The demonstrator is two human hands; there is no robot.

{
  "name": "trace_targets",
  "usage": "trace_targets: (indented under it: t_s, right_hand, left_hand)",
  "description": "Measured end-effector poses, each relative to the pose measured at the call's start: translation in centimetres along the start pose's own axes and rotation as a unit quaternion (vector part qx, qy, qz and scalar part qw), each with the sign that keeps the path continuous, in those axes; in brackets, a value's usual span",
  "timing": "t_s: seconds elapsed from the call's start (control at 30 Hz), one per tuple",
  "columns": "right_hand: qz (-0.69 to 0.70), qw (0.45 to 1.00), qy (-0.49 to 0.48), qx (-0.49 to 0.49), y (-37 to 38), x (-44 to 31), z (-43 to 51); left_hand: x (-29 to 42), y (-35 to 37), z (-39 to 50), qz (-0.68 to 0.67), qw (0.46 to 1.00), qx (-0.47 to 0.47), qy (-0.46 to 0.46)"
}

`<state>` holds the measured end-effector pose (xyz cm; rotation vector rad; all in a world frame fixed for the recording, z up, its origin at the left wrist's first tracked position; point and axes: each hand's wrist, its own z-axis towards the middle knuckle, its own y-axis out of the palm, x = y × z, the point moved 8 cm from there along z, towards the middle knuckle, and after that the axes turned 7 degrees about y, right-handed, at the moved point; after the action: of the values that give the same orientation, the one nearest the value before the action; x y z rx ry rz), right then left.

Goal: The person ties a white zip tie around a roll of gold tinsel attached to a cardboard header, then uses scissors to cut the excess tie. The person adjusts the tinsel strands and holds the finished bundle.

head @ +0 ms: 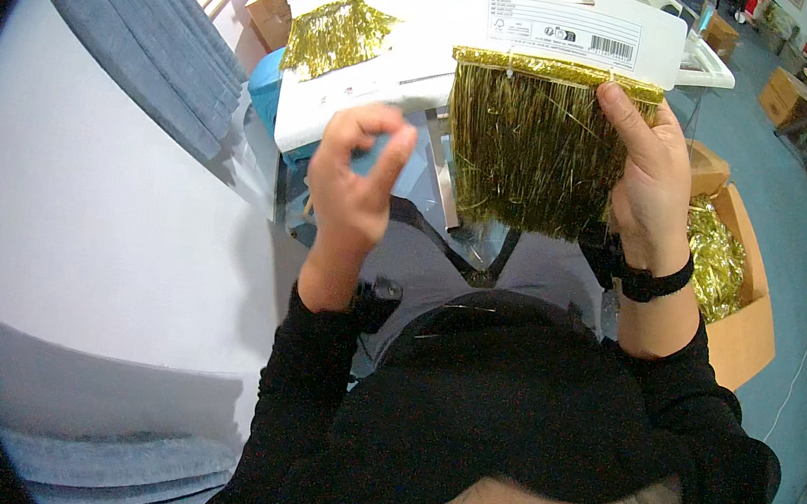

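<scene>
A gold tinsel fringe garland hangs from a white printed header card, its strands pointing down towards my lap. My right hand grips it at the right edge, the thumb over the gold top band. Small clear ties show at the band. To its left my left hand is raised and slightly blurred, thumb and forefinger curled towards each other; whether something thin is between them cannot be told. Another gold fringe garland on a white card lies on the white-covered table, beyond my left hand.
An open cardboard box full of gold tinsel stands at my right. A blue-grey curtain and a white wall are on the left. Cardboard boxes stand behind the table, and another box lies on the floor at right. A pale cord runs along the floor.
</scene>
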<state>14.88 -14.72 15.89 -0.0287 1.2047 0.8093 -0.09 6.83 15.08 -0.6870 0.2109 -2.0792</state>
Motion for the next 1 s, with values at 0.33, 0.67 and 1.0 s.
trace_targets:
  t_s: [0.33, 0.67, 1.0]
  right_hand:
    - [0.029, 0.993, 0.063, -0.093, 1.5, 2.9, -0.4]
    - [0.073, 0.994, 0.037, -0.067, 0.6, 3.0, -0.2]
    - [0.026, 0.999, 0.0, 0.027, -2.8, 2.5, 1.0]
  left_hand:
    - [0.5, 5.6, 2.9, -0.409, 0.887, -0.085, -0.196]
    - [-0.8, 9.3, -0.7, -0.453, 0.845, -0.165, -0.23]
    - [-7.7, 13.0, -10.1, -0.283, 0.806, -0.388, -0.346]
